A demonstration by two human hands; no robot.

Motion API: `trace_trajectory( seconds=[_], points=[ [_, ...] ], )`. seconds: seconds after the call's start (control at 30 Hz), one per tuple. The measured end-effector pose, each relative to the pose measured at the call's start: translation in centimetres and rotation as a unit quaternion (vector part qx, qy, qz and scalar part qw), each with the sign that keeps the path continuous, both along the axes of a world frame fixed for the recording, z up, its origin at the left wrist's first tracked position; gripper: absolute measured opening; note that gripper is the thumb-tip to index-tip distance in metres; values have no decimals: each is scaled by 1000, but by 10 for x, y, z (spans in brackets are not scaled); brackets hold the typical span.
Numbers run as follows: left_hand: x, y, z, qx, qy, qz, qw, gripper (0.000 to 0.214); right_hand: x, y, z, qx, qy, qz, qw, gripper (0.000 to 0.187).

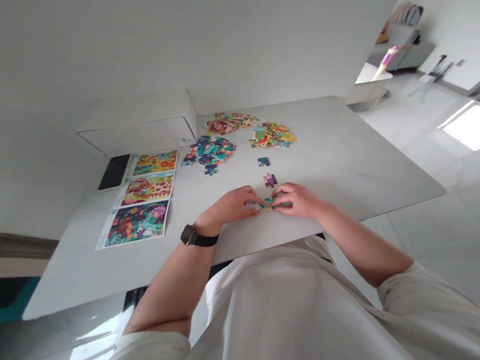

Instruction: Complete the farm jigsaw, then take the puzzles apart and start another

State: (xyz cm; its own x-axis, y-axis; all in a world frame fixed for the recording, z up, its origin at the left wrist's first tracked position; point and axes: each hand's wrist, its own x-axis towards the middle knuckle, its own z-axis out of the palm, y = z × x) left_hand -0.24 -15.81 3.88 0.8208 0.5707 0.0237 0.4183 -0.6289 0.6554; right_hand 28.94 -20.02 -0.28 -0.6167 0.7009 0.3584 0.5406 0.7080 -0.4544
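Note:
Near the table's front edge, several jigsaw puzzle pieces [268, 204] lie between my two hands, partly covered by my fingers. My left hand [242, 203] has its fingers closed at the left side of these pieces. From the right, my right hand [292, 199] presses closed fingertips on them. Just beyond the hands lies a loose purple puzzle piece [269, 179]. Farther back is a single dark blue puzzle piece [263, 161]. How the pieces under my fingers fit together is too small to make out.
Three piles of puzzle pieces lie at the back: a blue one [212, 150], a reddish one [229, 123] and a yellow-green one [272, 134]. A printed picture sheet [146, 195] and a black phone [114, 172] are at left. Behind them stands a white box [139, 135] against the wall.

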Motion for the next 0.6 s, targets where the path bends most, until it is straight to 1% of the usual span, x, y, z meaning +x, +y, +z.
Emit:
trace_trajectory(
  seconds=[0.17, 0.33, 0.5, 0.6],
  points=[
    [0, -4, 3, -14, 4, -1, 1000, 26, -1, -1, 2, -8, 3, 3, 1000, 23],
    [2, -6, 4, -2, 8, -3, 1000, 25, 2, -1, 4, -15, 13, 9, 1000, 22],
    [8, -8, -1, 8, -3, -4, 1000, 28, 8, -1, 4, -18, 27, -1, 999, 16],
    [11, -9, -4, 18, -10, -8, 1000, 28, 12, 2, 4, -11, 46, -27, 999, 13]
  ],
)
